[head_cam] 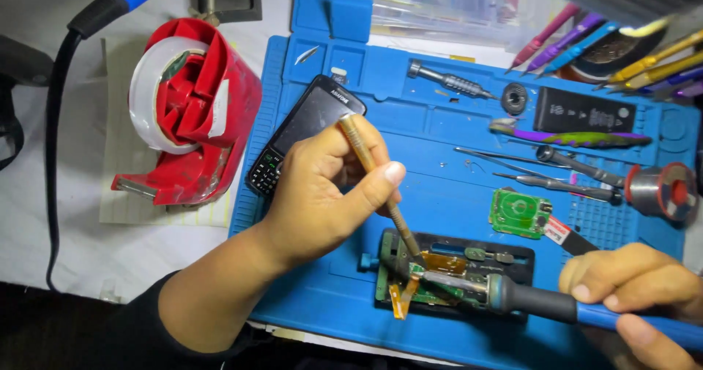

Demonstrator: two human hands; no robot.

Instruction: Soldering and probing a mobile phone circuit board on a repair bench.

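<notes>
Blue silicone work mat point(439, 194) covers the middle of the white table point(80, 231), and your work sits near its front edge. Your left hand point(322, 187) is clenched around a thin brass-coloured tool point(377, 187), held at a slant with its tip down on the green circuit board point(432, 278). Your right hand point(633, 282) grasps the blue handle of a soldering iron point(527, 300), whose metal tip lies across the same board and meets the brass tool's tip. That board rests in a dark holder point(498, 256) close to the mat's near border, with little room in front of it. Bare mat lies open between the holder and the black keypad phone point(304, 132), which lies just behind your left hand. A small green round-patterned board point(520, 212) sits just behind the holder on the right. Screwdrivers and tweezers point(542, 169) crowd the right rear of the mat, beside a solder spool point(663, 191) at its right edge. Off the mat's left edge stands a red tape dispenser point(190, 114), well apart from both hands.
</notes>
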